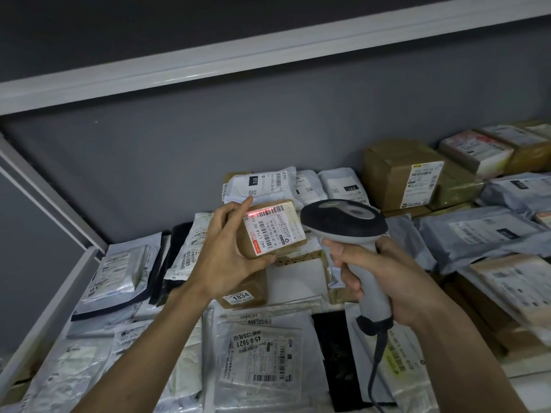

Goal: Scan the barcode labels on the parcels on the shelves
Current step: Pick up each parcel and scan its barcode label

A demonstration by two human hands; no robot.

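My left hand holds a small brown cardboard parcel lifted above the shelf, label side toward me. Its white barcode label carries a red scan line across the upper barcode. My right hand grips the handle of a grey and black corded barcode scanner, whose head points left at the label from a short distance. The cable hangs down from the handle's base.
The shelf is packed with parcels: grey poly mailers at right, a large brown box at back right, white mailers at back, plastic bags in front, a box marked 1834. A white shelf rail runs along the left.
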